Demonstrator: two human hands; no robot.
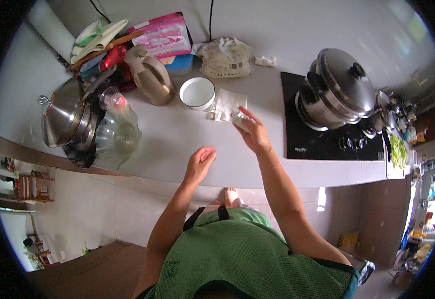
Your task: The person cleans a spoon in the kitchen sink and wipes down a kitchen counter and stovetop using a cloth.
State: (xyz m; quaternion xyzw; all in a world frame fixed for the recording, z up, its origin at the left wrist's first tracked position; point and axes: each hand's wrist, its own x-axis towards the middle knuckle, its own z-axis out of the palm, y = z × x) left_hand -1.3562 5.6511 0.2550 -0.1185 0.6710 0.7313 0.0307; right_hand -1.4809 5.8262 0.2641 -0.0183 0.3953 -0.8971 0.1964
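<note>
My right hand (pixel 254 130) is over the grey counter, its fingers around a crumpled white wad (pixel 241 120) that looks like tissue or cloth. Just beyond it a white cloth or paper sheet (pixel 229 102) lies spread on the counter, partly behind the wad. Left of that sheet stands a white bowl (pixel 197 93) with a dark rim; I can make out no contents. My left hand (pixel 201 164) hovers near the counter's front edge, fingers curled in and slightly blurred, with nothing visible in it.
A lidded steel pot (pixel 337 89) sits on a black cooktop (pixel 299 142) at right. Along the back are a crumpled plastic bag (pixel 226 58), a pink package (pixel 165 37) and a beige thermos jug (pixel 152 76). At left stand steel cookware (pixel 64 119) and a translucent fluted bowl (pixel 118 134).
</note>
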